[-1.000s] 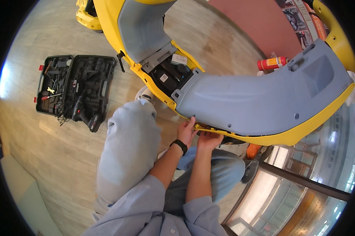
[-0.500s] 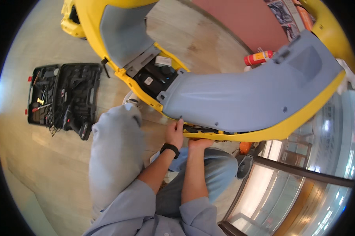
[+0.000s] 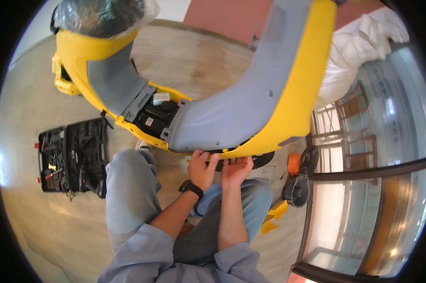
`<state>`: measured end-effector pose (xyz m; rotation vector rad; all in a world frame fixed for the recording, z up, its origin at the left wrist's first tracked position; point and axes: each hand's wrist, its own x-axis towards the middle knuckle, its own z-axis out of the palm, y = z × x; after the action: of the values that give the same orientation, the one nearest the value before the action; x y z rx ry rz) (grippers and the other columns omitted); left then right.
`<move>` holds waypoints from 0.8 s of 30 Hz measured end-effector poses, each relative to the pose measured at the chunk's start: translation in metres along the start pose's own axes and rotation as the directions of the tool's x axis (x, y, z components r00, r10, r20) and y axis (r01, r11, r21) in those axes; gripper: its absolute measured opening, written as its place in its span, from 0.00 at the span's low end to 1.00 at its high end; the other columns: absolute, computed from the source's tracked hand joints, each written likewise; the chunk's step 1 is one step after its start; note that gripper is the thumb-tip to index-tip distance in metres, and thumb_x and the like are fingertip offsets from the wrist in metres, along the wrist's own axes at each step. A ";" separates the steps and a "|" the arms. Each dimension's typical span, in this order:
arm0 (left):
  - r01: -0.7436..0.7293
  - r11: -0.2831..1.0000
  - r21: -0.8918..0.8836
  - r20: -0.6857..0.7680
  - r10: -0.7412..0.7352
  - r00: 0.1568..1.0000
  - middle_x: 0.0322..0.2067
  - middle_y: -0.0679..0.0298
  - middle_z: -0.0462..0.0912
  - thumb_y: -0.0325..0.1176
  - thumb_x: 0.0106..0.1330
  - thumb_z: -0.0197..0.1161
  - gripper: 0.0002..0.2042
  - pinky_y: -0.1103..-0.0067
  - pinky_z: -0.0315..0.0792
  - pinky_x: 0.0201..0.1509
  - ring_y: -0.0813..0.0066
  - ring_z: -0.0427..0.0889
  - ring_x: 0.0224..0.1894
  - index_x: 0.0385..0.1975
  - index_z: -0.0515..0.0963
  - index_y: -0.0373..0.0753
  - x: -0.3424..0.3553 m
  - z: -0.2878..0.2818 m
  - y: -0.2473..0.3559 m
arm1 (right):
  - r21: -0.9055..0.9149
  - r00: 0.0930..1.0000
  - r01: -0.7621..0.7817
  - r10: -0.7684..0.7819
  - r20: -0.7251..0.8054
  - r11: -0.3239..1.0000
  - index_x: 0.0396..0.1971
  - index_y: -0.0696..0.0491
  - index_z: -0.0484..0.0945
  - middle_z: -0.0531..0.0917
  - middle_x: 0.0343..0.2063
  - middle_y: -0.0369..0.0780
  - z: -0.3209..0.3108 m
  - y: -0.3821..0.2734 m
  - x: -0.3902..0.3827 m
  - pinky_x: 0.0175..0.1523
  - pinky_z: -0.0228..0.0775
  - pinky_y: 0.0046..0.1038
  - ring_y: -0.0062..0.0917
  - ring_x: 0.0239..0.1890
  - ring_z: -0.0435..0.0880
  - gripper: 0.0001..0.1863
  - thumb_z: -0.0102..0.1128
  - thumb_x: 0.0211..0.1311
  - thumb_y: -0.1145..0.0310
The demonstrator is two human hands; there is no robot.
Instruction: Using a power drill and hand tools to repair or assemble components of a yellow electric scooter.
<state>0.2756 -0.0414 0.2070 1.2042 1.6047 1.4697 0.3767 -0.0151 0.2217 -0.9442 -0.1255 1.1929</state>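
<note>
In front of me stands a yellow scooter with a grey plastic cover (image 3: 222,120) along its middle. My left hand (image 3: 201,170), with a black watch on its wrist, has its fingers curled on the lower edge of the yellow side panel (image 3: 281,113). Close to its right, my right hand (image 3: 235,174) is turned palm up, its fingers bent against the same edge. A narrow dark gap shows between panel and grey cover just above the hands. Left of the cover, an open compartment (image 3: 151,123) holds black parts and a small white box (image 3: 161,98).
An open black tool case (image 3: 71,158) with a cordless drill lies on the floor at left. To the right are a grey bucket-like part (image 3: 298,192), an orange object (image 3: 293,163) and yellow plastic pieces (image 3: 272,219), beside a glass partition (image 3: 364,170). White sheeting (image 3: 347,61) covers the scooter's rear.
My view has shifted, so the scooter now appears farther left and its rear rises upward. My right hand has turned palm up, fingers on the panel edge; both hands stay at that edge.
</note>
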 end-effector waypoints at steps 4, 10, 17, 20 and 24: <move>0.223 0.975 0.006 0.046 -0.223 0.974 0.25 0.50 0.76 0.52 0.66 0.56 0.26 0.67 0.69 0.37 0.55 0.77 0.30 0.24 0.80 0.29 0.013 0.002 0.004 | -0.064 0.984 0.137 -0.129 0.122 0.988 0.46 0.47 0.71 0.75 0.47 0.30 -0.010 -0.019 0.003 0.58 0.61 0.36 0.19 0.51 0.70 0.13 0.51 0.67 0.56; 0.294 0.939 0.180 0.078 -0.312 0.947 0.25 0.46 0.77 0.55 0.67 0.53 0.30 0.65 0.67 0.37 0.54 0.77 0.28 0.25 0.78 0.26 0.020 -0.001 0.008 | -0.038 0.969 0.155 -0.144 0.199 0.987 0.47 0.46 0.69 0.77 0.43 0.29 -0.022 -0.020 0.014 0.55 0.65 0.32 0.17 0.47 0.73 0.14 0.59 0.64 0.66; 0.219 0.950 0.224 0.081 -0.242 0.967 0.26 0.47 0.80 0.54 0.69 0.51 0.30 0.67 0.68 0.36 0.60 0.77 0.28 0.27 0.77 0.23 0.023 -0.002 -0.010 | -0.061 0.944 0.221 -0.198 0.264 0.973 0.53 0.55 0.67 0.79 0.44 0.34 0.006 -0.029 0.003 0.54 0.68 0.24 0.20 0.48 0.77 0.28 0.67 0.52 0.80; 0.269 0.960 0.082 0.091 -0.276 0.957 0.26 0.53 0.81 0.53 0.71 0.50 0.30 0.71 0.69 0.37 0.70 0.76 0.29 0.29 0.78 0.23 0.021 -0.001 -0.003 | -0.071 0.942 0.231 -0.205 0.264 0.970 0.53 0.56 0.66 0.80 0.43 0.35 0.006 -0.032 0.003 0.53 0.69 0.24 0.21 0.46 0.78 0.30 0.70 0.50 0.79; 0.296 0.952 0.080 0.144 -0.305 0.941 0.26 0.62 0.80 0.53 0.71 0.50 0.29 0.77 0.67 0.36 0.78 0.72 0.30 0.29 0.78 0.24 0.022 -0.002 -0.003 | -0.326 0.941 0.334 -0.291 0.175 0.884 0.48 0.56 0.67 0.79 0.39 0.37 -0.001 -0.029 0.003 0.51 0.69 0.24 0.22 0.42 0.78 0.29 0.74 0.46 0.75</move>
<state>0.2648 -0.0224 0.2072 1.0218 1.6490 1.1175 0.3992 -0.0145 0.2396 -1.1133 -0.5866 0.9387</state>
